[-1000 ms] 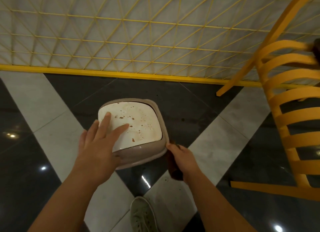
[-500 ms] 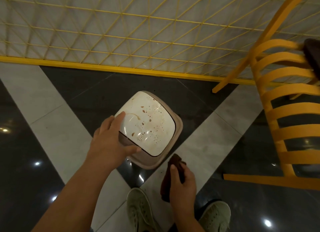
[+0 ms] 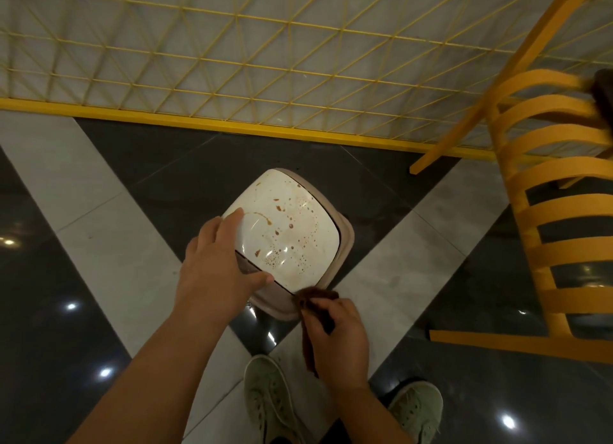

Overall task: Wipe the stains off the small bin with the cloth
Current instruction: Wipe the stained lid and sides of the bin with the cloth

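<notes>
One small bin (image 3: 292, 238) stands on the tiled floor (image 3: 109, 264), tipped so that its glossy cream lid faces up at the camera. The lid carries many brown spots and rings; none appears wiped yet. The shell looks like thin, rigid plastic: probably light, smooth and slippery, and apt to slide or swing its lid under pressure, so it is best braced at the taupe rim rather than on the lid face. The left hand (image 3: 215, 271) does this, fingers (image 3: 229, 221) spread flat over the lid's left edge, thumb along the near rim; it grips nothing else. The right hand (image 3: 338, 337) is closed around one dark brown cloth (image 3: 315, 297), soft and bunched, its top touching the bin's near corner. Also visible: two pale sneakers (image 3: 268, 397), one yellow slatted chair (image 3: 557, 211), and one yellow wire grid panel (image 3: 232, 52) behind.
</notes>
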{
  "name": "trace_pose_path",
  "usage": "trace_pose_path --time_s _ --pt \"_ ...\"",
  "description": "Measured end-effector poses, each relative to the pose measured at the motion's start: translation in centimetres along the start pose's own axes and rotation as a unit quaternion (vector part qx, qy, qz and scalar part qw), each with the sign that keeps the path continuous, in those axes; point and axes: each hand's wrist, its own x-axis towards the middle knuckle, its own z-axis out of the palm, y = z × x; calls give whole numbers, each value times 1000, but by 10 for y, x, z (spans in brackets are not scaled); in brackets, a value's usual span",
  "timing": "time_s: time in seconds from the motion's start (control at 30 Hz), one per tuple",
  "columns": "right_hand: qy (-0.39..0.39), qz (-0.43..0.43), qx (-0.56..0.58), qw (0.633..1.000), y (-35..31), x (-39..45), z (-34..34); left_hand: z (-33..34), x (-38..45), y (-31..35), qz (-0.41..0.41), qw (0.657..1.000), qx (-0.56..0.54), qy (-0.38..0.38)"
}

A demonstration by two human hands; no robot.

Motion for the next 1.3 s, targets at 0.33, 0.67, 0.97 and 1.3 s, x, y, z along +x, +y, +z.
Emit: trace_pose_path --time_s 0.33,0.67,0.97,1.3 --pt "31 58 75 995 -2 -6 12 1 2 4 -11 1000 12 2" --pt "84 48 70 993 2 37 -7 0 3 4 -16 1000 17 -5" --pt "-18 -8 5 1000 13 1 6 1 3 1 -7 1000 9 0" --pt "10 45 54 997 6 -5 12 0 5 2 -12 1000 5 0"
